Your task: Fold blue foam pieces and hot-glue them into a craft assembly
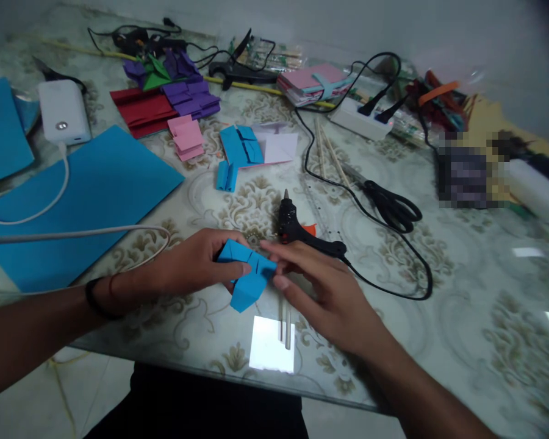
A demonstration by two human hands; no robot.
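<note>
Across the patterned table (439, 341), the biggest thing is a blue sheet (100, 189) lying flat off to the left, with a pale cable (73, 233) running over it. Next down, the hands: the left hand (187, 262) has a folded blue piece (251, 280) gripped with the thumb on top, above the near part of the table, and the right hand (322, 283) has its fingertips right at that piece's right corner, though honestly I can't tell if they're pinching it. Black-handled scissors (380, 196) lie farther right, and a black glue gun (295, 227) sits just beyond the right hand, nozzle facing away. Smaller still, a pink folded piece (186, 137) sits past the sheet's corner.
</note>
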